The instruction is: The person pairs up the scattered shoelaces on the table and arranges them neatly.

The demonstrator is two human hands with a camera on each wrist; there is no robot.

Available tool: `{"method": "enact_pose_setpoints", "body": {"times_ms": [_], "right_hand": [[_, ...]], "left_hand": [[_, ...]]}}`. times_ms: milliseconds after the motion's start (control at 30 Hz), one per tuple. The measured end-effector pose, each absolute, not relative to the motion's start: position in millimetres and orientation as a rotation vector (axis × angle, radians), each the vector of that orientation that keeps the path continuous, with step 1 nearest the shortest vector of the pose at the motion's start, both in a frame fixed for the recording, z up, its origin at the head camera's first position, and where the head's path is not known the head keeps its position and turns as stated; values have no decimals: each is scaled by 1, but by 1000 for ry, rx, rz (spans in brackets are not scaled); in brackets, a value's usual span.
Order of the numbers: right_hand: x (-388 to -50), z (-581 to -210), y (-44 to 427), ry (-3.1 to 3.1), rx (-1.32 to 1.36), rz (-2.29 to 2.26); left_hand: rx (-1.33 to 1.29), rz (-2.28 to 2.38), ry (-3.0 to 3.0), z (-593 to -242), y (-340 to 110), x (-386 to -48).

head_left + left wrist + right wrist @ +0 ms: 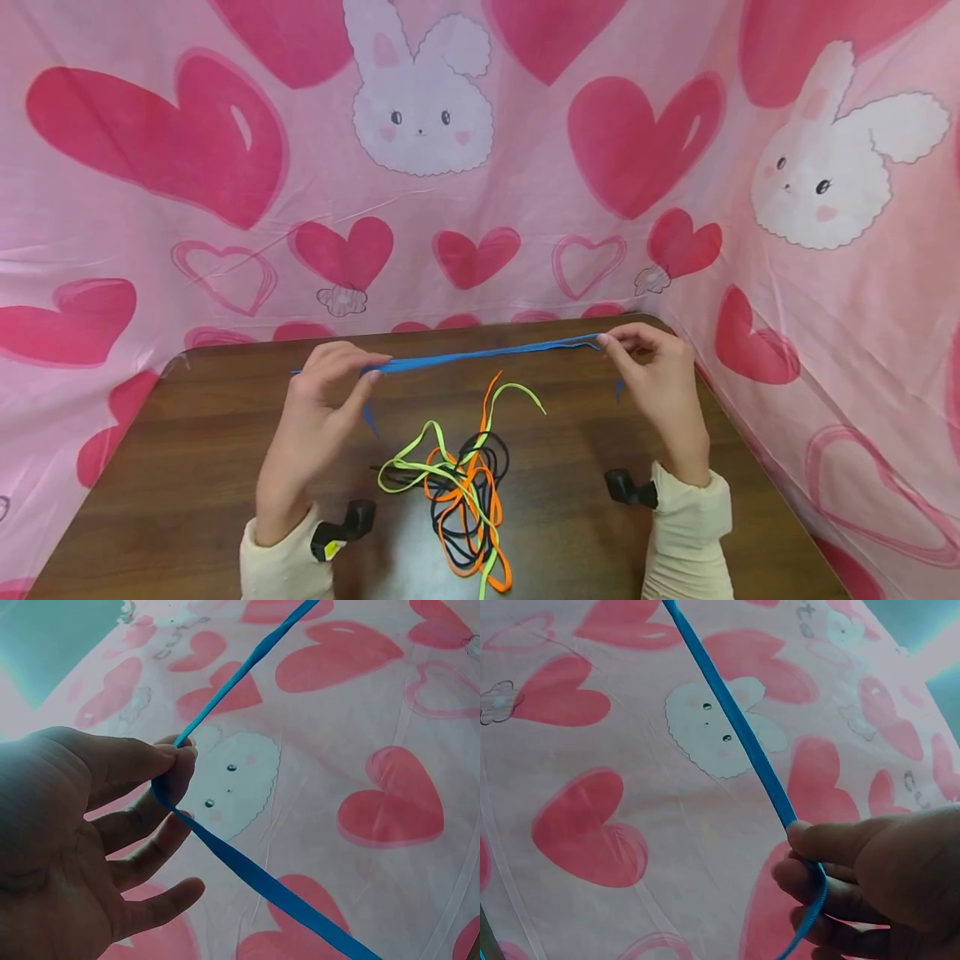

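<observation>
A flat blue shoelace (480, 353) is stretched between both hands above the table, nearly level in the head view. My left hand (322, 417) pinches it between thumb and fingers, and a short blue piece hangs below that grip. In the left wrist view the lace (270, 892) bends at the fingertips, while the other fingers stay spread. At the far end my right hand (660, 379) pinches the lace between thumb and fingertips. The right wrist view shows the lace (742, 727) running up from the thumb, with a tail curving down past the fingers.
A loose tangle of laces lies mid-table between the forearms: a neon yellow lace (405, 463), an orange lace (495, 575) and a black lace (507, 454). The brown wooden table (187, 467) meets a pink heart-print cloth (525, 183) behind and at the sides.
</observation>
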State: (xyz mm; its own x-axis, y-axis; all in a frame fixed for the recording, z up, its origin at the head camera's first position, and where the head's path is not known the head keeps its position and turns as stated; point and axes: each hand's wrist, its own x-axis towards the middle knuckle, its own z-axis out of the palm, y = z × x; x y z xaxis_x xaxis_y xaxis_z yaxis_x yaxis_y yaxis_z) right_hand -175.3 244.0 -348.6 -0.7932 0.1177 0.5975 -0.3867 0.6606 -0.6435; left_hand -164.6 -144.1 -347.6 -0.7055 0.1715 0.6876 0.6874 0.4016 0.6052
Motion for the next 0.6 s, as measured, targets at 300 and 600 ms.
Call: {"method": "enact_pose_setpoints", "body": {"times_ms": [300, 600], "right_hand": [[-175, -351, 255, -2339, 123, 1021], [-175, -351, 261, -2345, 73, 1021]], "left_hand": [[-607, -1244, -2114, -345, -156, -161], [-491, -1200, -2099, -349, -171, -164]]}}
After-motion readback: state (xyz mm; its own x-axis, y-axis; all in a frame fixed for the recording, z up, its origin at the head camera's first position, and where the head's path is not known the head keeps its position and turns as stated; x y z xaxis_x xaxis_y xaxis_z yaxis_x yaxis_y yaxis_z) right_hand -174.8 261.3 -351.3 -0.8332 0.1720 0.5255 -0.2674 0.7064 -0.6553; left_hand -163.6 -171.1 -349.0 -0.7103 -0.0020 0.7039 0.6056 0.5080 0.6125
